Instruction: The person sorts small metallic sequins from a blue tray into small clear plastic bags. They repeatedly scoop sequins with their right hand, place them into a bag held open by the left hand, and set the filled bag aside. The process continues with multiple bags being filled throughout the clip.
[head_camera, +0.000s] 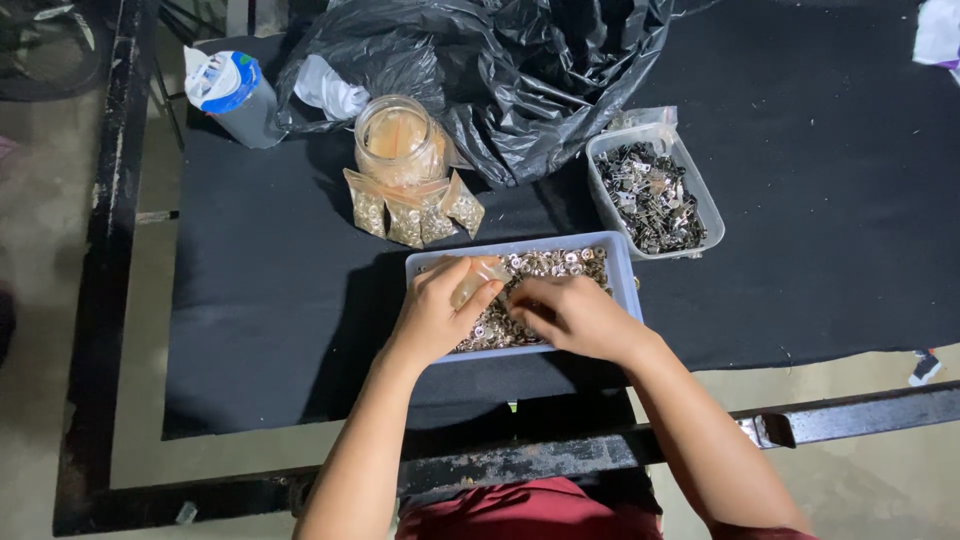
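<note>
A pale blue tray (622, 268) full of small round metal pieces (560, 263) sits on a black cloth near the table's front edge. My left hand (435, 308) rests over the tray's left part and holds a small clear plastic bag (480, 280) between thumb and fingers. My right hand (572, 315) lies in the tray beside it, fingers curled down into the metal pieces; whether it grips any cannot be seen.
Behind the tray stand several small filled bags (415, 215) leaning on a clear jar (400, 140). A clear tub of dark metal parts (652, 197) is at the right, a crumpled black plastic bag (520, 70) behind, a blue-capped container (232, 92) far left. A black metal frame (560, 455) edges the table.
</note>
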